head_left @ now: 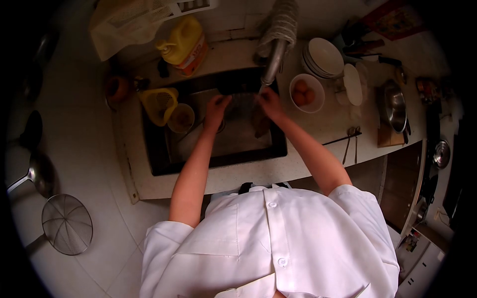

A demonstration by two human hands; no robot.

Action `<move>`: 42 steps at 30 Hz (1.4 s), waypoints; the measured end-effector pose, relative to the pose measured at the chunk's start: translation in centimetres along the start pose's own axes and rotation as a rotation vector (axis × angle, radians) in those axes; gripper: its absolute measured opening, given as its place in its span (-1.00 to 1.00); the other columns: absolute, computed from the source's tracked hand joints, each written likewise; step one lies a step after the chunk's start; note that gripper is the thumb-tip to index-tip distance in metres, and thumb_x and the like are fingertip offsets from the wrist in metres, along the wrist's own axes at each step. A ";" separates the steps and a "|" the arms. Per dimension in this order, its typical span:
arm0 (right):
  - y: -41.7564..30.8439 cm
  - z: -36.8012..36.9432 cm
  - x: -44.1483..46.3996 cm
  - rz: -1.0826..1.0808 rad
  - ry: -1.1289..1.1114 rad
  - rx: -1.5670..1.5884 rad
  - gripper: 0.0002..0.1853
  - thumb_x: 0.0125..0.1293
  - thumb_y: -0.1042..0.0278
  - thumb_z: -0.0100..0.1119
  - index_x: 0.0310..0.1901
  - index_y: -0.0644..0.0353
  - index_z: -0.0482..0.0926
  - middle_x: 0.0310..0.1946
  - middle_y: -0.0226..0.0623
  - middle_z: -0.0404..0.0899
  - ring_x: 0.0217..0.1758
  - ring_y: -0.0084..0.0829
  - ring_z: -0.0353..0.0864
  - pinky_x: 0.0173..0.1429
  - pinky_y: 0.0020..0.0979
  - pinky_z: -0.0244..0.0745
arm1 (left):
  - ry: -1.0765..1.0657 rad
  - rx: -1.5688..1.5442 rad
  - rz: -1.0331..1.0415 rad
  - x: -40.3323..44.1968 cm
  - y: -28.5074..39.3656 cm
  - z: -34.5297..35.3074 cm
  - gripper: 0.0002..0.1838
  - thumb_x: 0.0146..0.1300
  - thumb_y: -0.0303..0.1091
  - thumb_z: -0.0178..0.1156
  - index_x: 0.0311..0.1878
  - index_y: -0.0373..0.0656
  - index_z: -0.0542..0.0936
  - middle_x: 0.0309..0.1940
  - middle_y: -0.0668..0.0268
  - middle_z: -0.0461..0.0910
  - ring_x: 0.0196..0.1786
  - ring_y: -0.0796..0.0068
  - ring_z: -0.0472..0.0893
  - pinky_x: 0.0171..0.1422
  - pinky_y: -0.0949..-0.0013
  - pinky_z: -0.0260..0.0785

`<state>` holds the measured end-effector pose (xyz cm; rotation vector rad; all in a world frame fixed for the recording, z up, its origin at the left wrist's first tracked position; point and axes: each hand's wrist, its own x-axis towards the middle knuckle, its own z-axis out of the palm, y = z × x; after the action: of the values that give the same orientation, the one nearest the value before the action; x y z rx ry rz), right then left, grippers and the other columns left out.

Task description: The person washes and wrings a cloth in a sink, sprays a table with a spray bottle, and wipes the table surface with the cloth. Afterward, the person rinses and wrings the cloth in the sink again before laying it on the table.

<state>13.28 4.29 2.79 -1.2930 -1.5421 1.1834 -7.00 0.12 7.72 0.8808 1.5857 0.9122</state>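
My left hand and my right hand are over the sink, below the faucet. Between them is a dim, see-through thing, perhaps a clear plastic bag. The fingers of both hands are pinched at its two sides. Water seems to run from the spout beside my right fingers. Under my right hand a dark brownish thing lies in the sink, too dim to name. Left of my left hand, a bowl stands in the sink beside a yellow strainer basket.
A white bowl of eggs and stacked white plates stand right of the sink. Farther right is a metal bowl. Spoons lie near the counter's front edge. A yellow jug stands behind the sink. A mesh skimmer hangs left.
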 end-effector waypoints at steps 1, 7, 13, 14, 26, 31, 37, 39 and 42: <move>-0.5 -0.2 -0.1 0.023 -0.017 0.027 -0.85 0.12 0.41 0.15 -0.33 0.22 0.39 -0.44 -0.23 0.46 -0.33 -0.38 0.47 -0.20 -0.39 0.35 | 0.053 0.023 0.023 0.2 -0.3 -0.1 -0.54 0.08 -0.06 0.24 -0.19 -0.33 0.54 -0.21 0.09 0.55 -0.04 0.29 0.49 0.04 0.36 0.27; -4.7 -1.0 -0.1 0.244 -0.061 0.037 -0.85 0.16 0.37 0.14 -0.33 0.20 0.39 -0.47 -0.35 0.44 -0.39 -0.53 0.42 -0.31 -0.45 0.32 | 0.148 0.052 0.131 2.0 -3.9 0.7 -0.36 0.04 -0.06 0.27 0.07 -0.35 0.38 0.02 0.00 0.42 0.10 0.20 0.40 0.16 0.31 0.21; -9.6 -1.1 -0.5 0.711 -0.073 0.384 -0.85 0.12 0.32 0.17 -0.32 0.11 0.42 -0.44 -0.43 0.44 -0.41 -0.53 0.45 -0.41 -0.47 0.35 | -0.270 0.053 0.114 -1.8 -3.7 2.7 -0.32 -0.03 -0.23 0.30 0.17 -0.24 0.30 0.15 0.04 0.31 0.20 0.21 0.32 0.24 0.28 0.15; -10.3 -1.2 -0.3 0.803 -0.109 0.506 -0.84 0.11 0.31 0.18 -0.31 0.09 0.42 -0.43 -0.43 0.44 -0.39 -0.52 0.47 -0.41 -0.45 0.39 | -0.337 -0.004 0.088 -1.2 -4.7 3.3 -0.33 -0.05 -0.25 0.30 0.16 -0.24 0.31 0.14 0.05 0.32 0.19 0.21 0.33 0.23 0.28 0.16; -1.8 -1.3 -2.1 1.131 0.215 0.676 -0.68 0.22 0.15 -0.03 -0.01 0.03 0.34 -0.09 -0.31 0.45 0.03 -0.32 0.41 0.00 -0.24 0.44 | -0.156 -0.234 -0.118 -1.4 -2.7 3.5 -0.49 0.03 -0.32 0.19 0.09 -0.18 0.35 -0.10 0.21 0.47 -0.07 0.34 0.49 -0.08 0.36 0.36; 0.4 1.5 -2.2 1.059 -0.196 1.317 -0.63 0.24 0.10 -0.06 0.01 0.10 0.36 -0.07 -0.30 0.45 -0.04 -0.31 0.46 0.01 -0.24 0.42 | -0.168 -0.620 -0.185 -3.2 0.0 4.7 -0.43 0.13 -0.22 0.10 0.20 -0.17 0.24 -0.11 0.23 0.46 -0.12 0.33 0.50 -0.12 0.33 0.35; 3.8 7.2 -2.2 0.700 0.220 0.291 -0.44 0.19 -0.17 -0.10 -0.19 0.26 0.53 -0.23 -0.07 0.56 -0.16 -0.20 0.56 -0.15 -0.20 0.44 | 0.076 0.302 0.112 0.6 -3.6 6.5 -0.47 0.17 0.07 -0.01 -0.02 -0.21 0.46 -0.12 0.01 0.48 -0.06 0.03 0.49 -0.01 0.17 0.32; 3.2 7.2 -2.1 0.632 0.249 -0.046 -0.42 0.18 -0.16 -0.07 -0.29 0.33 0.57 -0.30 0.02 0.58 -0.20 -0.15 0.58 -0.20 -0.20 0.44 | 0.074 0.336 0.047 1.2 -3.5 6.8 -0.40 0.14 0.19 -0.03 -0.06 -0.20 0.48 -0.06 -0.07 0.44 -0.04 -0.07 0.46 -0.01 0.11 0.32; 0.2 6.3 -2.0 0.607 0.276 0.052 -0.40 0.15 -0.16 -0.03 -0.45 0.40 0.57 -0.45 0.12 0.56 -0.29 -0.02 0.59 -0.24 -0.17 0.43 | -0.033 0.272 -0.011 1.3 -2.8 7.2 -0.39 0.15 0.20 -0.04 -0.12 -0.23 0.53 -0.19 -0.14 0.51 -0.07 -0.04 0.50 0.00 0.12 0.31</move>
<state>7.68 1.32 1.01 -1.8729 -0.9351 1.3200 -0.36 0.90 3.60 1.0687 1.7093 0.6796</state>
